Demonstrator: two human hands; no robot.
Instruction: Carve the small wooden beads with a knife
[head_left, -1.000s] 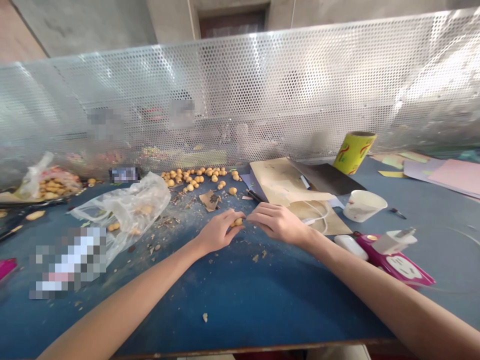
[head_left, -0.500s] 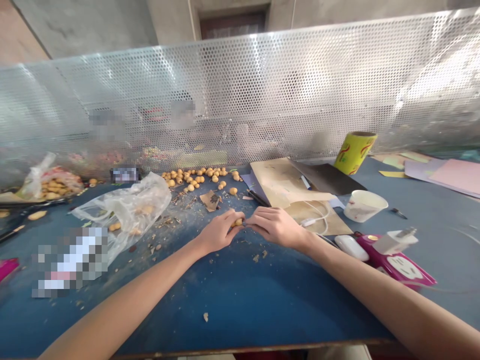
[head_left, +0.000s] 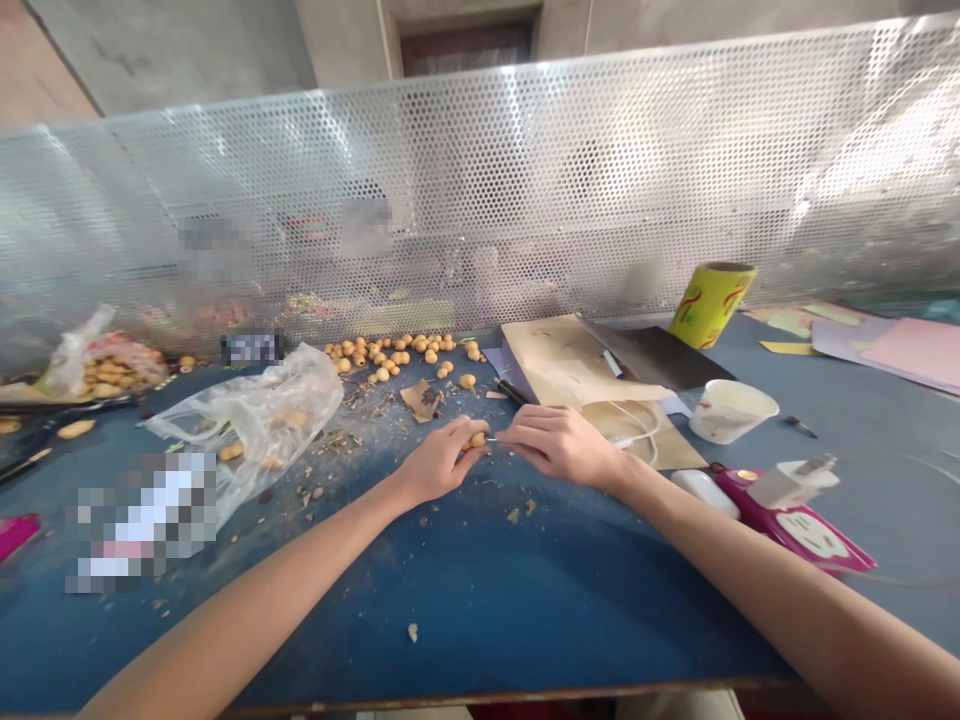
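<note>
Left hand: I had the left hand (head_left: 444,460) clenched lightly, with its fingertips grasping one small tan nut (head_left: 475,441).

Right hand: I saw the right hand (head_left: 561,446) curled around something slim. Only a thin metal point (head_left: 492,440) showed past the fingers; it was too small for me to tell whether it was a blade or a pin.

Change: Compared with the earlier views, the right hand had drawn slightly away from the left, leaving a narrow gap. The thin metal point now showed clearly in that gap, right beside the tan nut.

Nut position: The tan nut stayed in the left fingers, above the blue bench top (head_left: 480,610) and not resting on it.

Around the hands: Shavings (head_left: 360,405) lay scattered to the left of the hands. A pile of tan nuts (head_left: 394,350) sat further forward, and a clear plastic bag (head_left: 259,420) lay to its left.

Right of the hands: I could see a kraft paper sheet (head_left: 570,365), a white cup (head_left: 733,411), a yellow roll (head_left: 710,304) and a magenta power strip (head_left: 799,528).

Far edge: A perforated metal screen (head_left: 480,200) ran along the back of the bench.
</note>
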